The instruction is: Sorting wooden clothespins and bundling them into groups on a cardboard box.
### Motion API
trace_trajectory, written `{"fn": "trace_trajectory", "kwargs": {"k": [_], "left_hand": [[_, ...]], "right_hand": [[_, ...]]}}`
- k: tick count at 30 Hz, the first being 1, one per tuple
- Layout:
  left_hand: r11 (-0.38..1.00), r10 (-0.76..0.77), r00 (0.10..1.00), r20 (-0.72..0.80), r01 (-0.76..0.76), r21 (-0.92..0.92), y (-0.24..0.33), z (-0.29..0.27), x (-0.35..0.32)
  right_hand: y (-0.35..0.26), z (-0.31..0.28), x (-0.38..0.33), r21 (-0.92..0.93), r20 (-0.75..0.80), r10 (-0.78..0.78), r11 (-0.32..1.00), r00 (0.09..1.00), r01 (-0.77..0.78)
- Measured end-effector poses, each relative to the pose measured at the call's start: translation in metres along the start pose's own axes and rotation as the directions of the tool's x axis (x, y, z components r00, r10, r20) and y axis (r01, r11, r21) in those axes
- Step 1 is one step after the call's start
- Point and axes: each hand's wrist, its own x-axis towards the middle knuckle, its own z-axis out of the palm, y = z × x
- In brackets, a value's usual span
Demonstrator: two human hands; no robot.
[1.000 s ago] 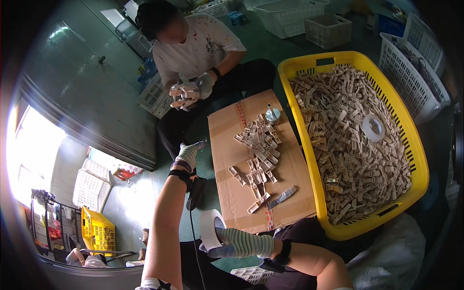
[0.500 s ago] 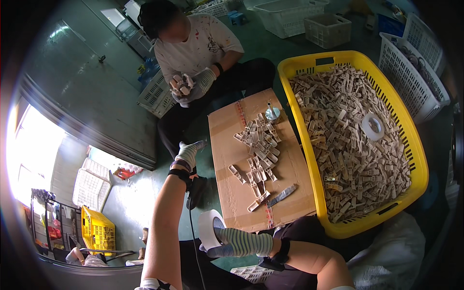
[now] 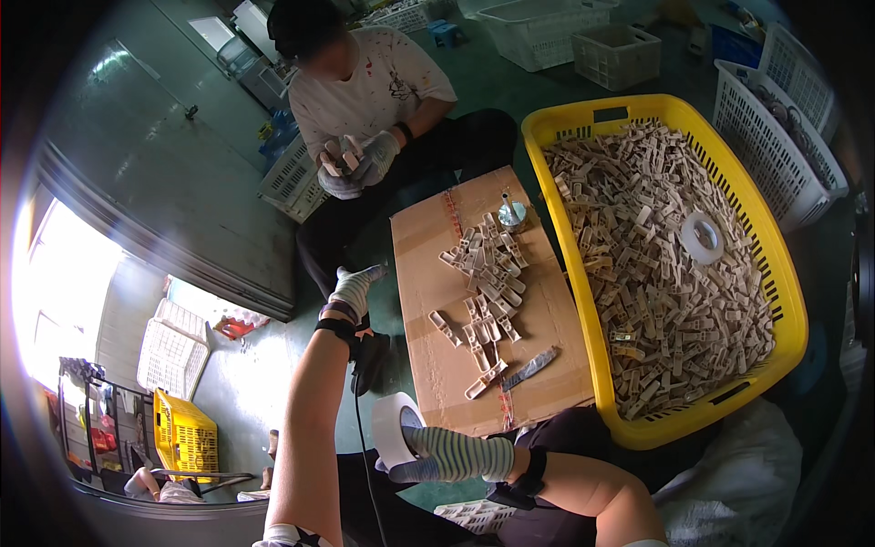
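My right hand (image 3: 456, 456), in a striped glove, grips a wide roll of tape (image 3: 394, 436) just off the near edge of the cardboard box (image 3: 424, 351). Out to the left of that box is my left hand (image 3: 354, 294), gloved too, its fingers stretched toward the right and the thumb apart; I see nothing in it. Beige plastic clips (image 3: 488, 264) lie loosely heaped on the box top. Beside them are a dark grey strip (image 3: 530, 368) and a small metal funnel-shaped piece (image 3: 511, 215). A dark cable (image 3: 363, 428) hangs below my left wrist.
At the right a yellow basket (image 3: 597, 365), full of similar clips, holds another tape roll (image 3: 702, 239). Across the box a seated co-worker (image 3: 369, 87) holds several clips in gloved hands. White crates (image 3: 618, 56) stand behind; a yellow crate (image 3: 185, 436) stands far left.
The co-worker's hands have shifted slightly around the clips they hold. My own hands and the tape roll stay practically where they were.
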Motion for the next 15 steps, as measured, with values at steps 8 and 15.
{"fn": "trace_trajectory", "kwargs": {"k": [8,15], "left_hand": [[0.999,-0.042,0.999,0.024,0.043,-0.016,0.009,0.001,-0.017],[0.994,-0.105,0.994,-0.007,0.105,0.030,0.010,-0.015,-0.015]], "right_hand": [[0.001,0.000,0.000,0.024,-0.017,-0.001,1.000,1.000,0.001],[-0.003,-0.002,0.000,-0.003,-0.006,-0.007,1.000,1.000,0.007]]}}
